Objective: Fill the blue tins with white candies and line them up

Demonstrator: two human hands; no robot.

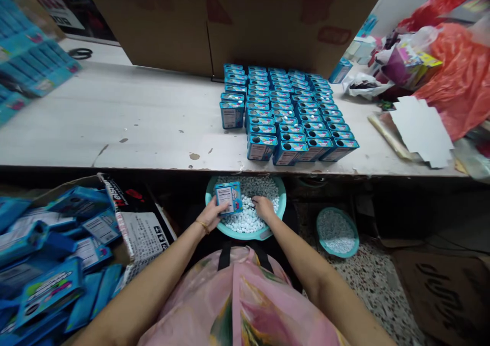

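A teal basin [283,203] full of small white pellets rests at my lap, below the table's front edge. Over its left part, my left hand [210,214] holds a small blue box [228,198] by its lower left side, with the printed panel facing up. My right hand [263,208] is at the pellets [245,221] on the right of that box, fingers bent down and pressed together. Whatever its fingertips hold is too small to make out.
Rows of upright blue boxes [294,114] stand on the white table [153,116] before a large cardboard sheet [268,24]. At the left, a carton [141,228] holds many blue boxes. A second basin [356,246] sits on the floor. Plastic bags [455,70] lie at the right.
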